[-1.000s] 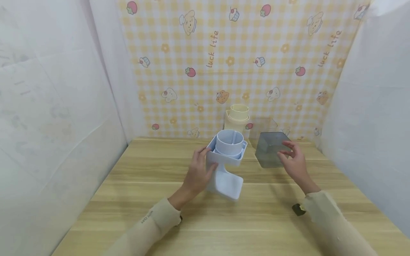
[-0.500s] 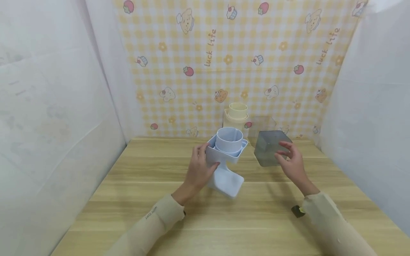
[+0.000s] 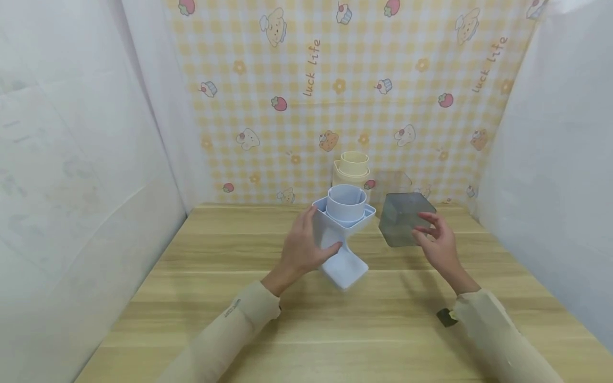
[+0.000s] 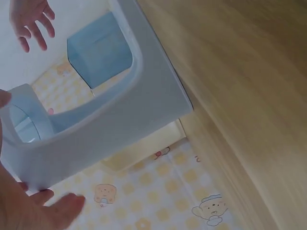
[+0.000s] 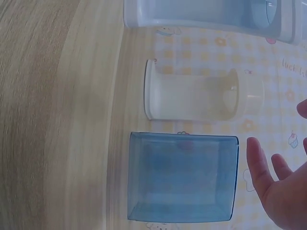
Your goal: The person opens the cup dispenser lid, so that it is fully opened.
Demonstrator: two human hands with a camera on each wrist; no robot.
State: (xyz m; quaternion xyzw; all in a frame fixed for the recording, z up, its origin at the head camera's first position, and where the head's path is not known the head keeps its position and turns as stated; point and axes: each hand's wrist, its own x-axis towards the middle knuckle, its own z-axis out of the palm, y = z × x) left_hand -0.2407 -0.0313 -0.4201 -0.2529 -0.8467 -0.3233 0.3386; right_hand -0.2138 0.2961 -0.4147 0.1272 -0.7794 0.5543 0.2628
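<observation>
I have my left hand (image 3: 304,249) on the pale blue holder (image 3: 341,239), its fingers (image 3: 308,221) curled round the left wall of the upper tray and the thumb pressed against the front, so the hand grips it. The holder stands on the wooden counter (image 3: 230,266) near the middle, with a flat square foot below and a square tray on top. A round blue cup (image 3: 346,202) sits inside that tray; from the head view I cannot tell whether anything is in the cup. My right hand (image 3: 438,242) hangs just beside a grey see-through box (image 3: 401,223), fingers spread and relaxed, holding nothing; whether the fingertips touch the box I cannot tell. In the right wrist view the box (image 5: 182,177) looks blue-tinted with nothing showing inside it, and the hand (image 5: 278,184) is apart from it there. Behind the blue holder, against the checked yellow cloth (image 3: 345,96), stands a cream holder (image 3: 353,169) of the same shape, with its own round cup in the top. A small dark tag (image 3: 446,317) lies on the counter by my right sleeve.
</observation>
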